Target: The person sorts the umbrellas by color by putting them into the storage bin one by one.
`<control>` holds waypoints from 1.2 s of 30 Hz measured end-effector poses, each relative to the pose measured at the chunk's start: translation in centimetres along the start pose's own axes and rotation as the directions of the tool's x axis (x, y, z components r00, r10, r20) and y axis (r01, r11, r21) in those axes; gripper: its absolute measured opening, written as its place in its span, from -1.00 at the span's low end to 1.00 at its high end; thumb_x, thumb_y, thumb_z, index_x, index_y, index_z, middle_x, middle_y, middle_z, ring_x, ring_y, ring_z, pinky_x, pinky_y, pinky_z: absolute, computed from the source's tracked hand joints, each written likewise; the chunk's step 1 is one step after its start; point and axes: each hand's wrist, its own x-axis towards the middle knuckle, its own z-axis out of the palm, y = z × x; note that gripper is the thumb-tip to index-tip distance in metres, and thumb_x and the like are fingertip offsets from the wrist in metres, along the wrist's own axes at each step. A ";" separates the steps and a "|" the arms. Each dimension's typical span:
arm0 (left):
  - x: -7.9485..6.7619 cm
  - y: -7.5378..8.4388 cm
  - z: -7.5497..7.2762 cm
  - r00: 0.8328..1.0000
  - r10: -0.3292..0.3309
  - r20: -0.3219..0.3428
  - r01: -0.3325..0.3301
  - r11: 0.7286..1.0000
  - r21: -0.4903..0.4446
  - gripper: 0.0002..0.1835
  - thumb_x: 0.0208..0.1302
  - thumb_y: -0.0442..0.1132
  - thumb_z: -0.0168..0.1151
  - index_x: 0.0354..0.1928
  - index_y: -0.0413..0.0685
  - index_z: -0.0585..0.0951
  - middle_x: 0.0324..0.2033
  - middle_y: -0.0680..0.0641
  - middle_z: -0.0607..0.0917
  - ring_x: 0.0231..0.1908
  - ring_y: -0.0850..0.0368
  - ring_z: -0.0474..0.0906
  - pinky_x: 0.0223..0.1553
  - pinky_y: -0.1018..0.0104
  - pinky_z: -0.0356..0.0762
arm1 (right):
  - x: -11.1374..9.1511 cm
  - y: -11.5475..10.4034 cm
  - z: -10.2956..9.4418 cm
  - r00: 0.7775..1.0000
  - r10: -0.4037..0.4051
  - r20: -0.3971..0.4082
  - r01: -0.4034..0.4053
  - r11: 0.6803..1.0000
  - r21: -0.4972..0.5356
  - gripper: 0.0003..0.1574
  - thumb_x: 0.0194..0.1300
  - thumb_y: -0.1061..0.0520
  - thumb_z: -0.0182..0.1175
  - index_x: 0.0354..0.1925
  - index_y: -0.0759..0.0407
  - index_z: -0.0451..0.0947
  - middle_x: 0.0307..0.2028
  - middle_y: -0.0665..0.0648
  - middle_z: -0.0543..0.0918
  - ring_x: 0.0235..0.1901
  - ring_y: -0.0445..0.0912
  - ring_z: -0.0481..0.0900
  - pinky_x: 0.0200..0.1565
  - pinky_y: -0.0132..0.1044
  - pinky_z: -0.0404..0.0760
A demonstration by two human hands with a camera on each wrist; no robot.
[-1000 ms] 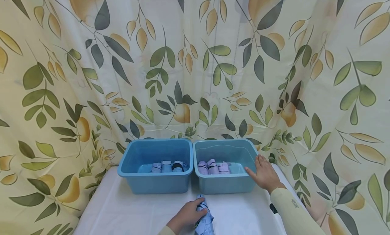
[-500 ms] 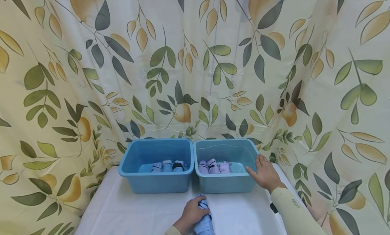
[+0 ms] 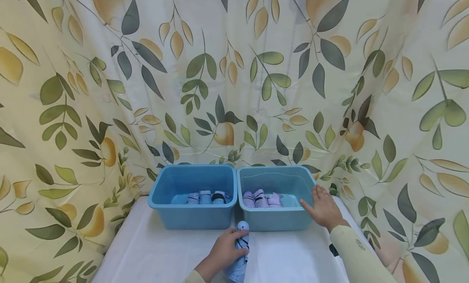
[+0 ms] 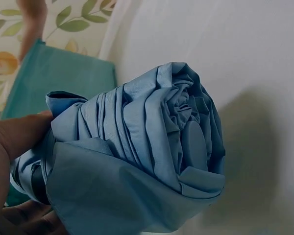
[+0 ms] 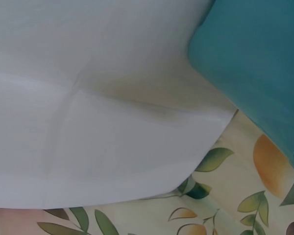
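Note:
My left hand [image 3: 222,251] grips a folded light blue umbrella [image 3: 237,270] in front of the two tubs, its rounded handle end toward them. The left wrist view shows the umbrella's pleated cloth [image 4: 132,132] close up, with thumb and fingers round it. My right hand [image 3: 324,207] rests with straight fingers on the right rim of the paler blue tub [image 3: 276,221]. Inside that tub lie several rolled lilac umbrellas [image 3: 260,200]. The darker blue tub [image 3: 198,218] on the left contains several rolled bluish ones [image 3: 205,198]. The right hand is barely visible in its own wrist view.
Both tubs stand side by side at the back of a white-covered table [image 3: 161,254]. A leaf-patterned curtain [image 3: 234,91] surrounds the table behind and at the sides. A small black object [image 3: 334,250] shows beside the right forearm.
My left hand has shifted slightly, and the umbrella's rounded handle end now shows further above the fingers, nearer the tubs. The head view has turned a little. My right hand stays on the rim.

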 end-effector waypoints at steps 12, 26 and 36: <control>-1.9 1.2 -7.5 0.992 0.098 -0.075 -0.095 0.995 0.036 -0.42 0.12 0.08 0.43 0.21 0.63 0.51 0.09 0.00 0.48 -0.04 0.09 0.49 -0.11 0.02 0.59 | 0.1 0.2 -0.2 1.000 0.003 0.005 -0.003 1.000 0.008 0.28 0.39 -0.49 -0.23 0.36 0.69 -0.12 0.40 0.61 -0.12 0.40 0.42 -0.17 0.33 0.27 -0.14; -0.9 -0.3 -16.7 0.964 0.094 -0.250 -0.070 0.992 0.103 -0.38 0.08 -0.03 0.49 0.24 0.37 0.56 0.08 -0.08 0.51 -0.02 -0.03 0.49 -0.09 -0.04 0.56 | 0.1 0.2 0.0 1.000 0.001 0.004 -0.001 1.000 -0.003 0.27 0.39 -0.47 -0.21 0.37 0.69 -0.12 0.39 0.62 -0.12 0.39 0.43 -0.17 0.33 0.27 -0.14; 2.1 -2.3 -23.2 0.954 0.089 -0.285 -0.037 0.982 0.183 -0.35 0.15 -0.02 0.44 0.32 0.28 0.50 0.10 -0.15 0.50 0.02 -0.09 0.46 -0.04 -0.06 0.50 | 0.1 0.2 0.1 1.000 -0.005 -0.009 0.005 1.000 -0.006 0.27 0.39 -0.48 -0.22 0.36 0.69 -0.09 0.39 0.61 -0.09 0.39 0.43 -0.13 0.33 0.27 -0.11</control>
